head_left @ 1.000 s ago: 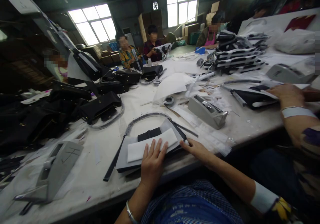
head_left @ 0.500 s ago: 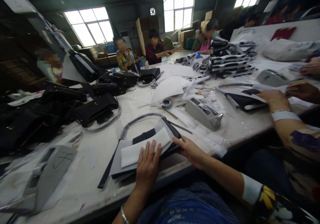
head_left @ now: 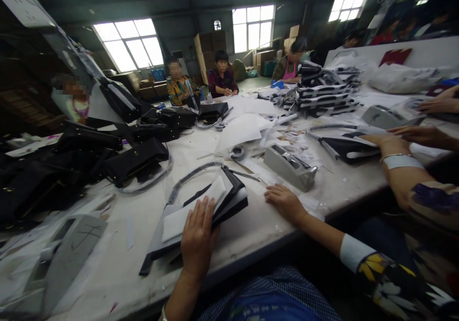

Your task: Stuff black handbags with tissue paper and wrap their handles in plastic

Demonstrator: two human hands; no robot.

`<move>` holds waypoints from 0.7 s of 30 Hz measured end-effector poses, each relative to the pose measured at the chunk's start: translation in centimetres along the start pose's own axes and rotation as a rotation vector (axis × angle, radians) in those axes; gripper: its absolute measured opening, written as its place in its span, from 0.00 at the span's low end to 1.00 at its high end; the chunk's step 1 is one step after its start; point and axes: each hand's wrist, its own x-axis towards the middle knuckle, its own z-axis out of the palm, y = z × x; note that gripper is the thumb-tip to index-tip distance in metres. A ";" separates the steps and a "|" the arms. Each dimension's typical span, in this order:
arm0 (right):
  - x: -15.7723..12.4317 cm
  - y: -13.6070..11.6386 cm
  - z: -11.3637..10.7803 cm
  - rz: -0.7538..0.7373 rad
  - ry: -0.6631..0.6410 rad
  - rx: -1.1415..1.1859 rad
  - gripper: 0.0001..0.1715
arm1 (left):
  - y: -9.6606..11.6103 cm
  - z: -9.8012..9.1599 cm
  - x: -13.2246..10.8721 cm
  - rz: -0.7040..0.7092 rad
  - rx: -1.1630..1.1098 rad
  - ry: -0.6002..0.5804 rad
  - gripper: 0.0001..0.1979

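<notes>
A black bag (head_left: pixel 231 199) lies in front of me on the white table (head_left: pixel 258 225), partly wrapped in grey and white paper. My left hand (head_left: pixel 196 237) lies flat, fingers stretched, on the white sheet (head_left: pixel 186 213) that covers the bag. The bag's right end is tilted up. Its long strap (head_left: pixel 190 175) loops away behind it. My right hand (head_left: pixel 285 200) rests on the table to the right of the bag, apart from it, fingers loosely bent and holding nothing.
A grey tape dispenser (head_left: pixel 289 165) stands just beyond my right hand; another (head_left: pixel 68 259) is at the near left. Black bags (head_left: pixel 132 161) are piled at left and wrapped ones (head_left: pixel 330 89) stacked far right. A co-worker's hands (head_left: pixel 389 144) work at right; other people sit at the far end.
My right hand has let go of the bag's right end and moved right onto the bare table. The bag's right end has risen. My left hand stays pressed on the sheet.
</notes>
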 end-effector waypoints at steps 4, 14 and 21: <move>0.8 -3.3 -1.1 -0.008 0.004 0.059 0.09 | -0.3 -0.3 0.3 -0.038 -0.014 0.018 0.34; 1.1 -10.1 0.1 0.058 -0.111 0.316 0.17 | -0.1 -0.4 0.2 -0.058 -0.016 0.007 0.33; 4.1 -8.8 5.4 -0.095 -0.195 0.351 0.22 | 1.2 1.5 -0.7 0.003 0.041 0.018 0.34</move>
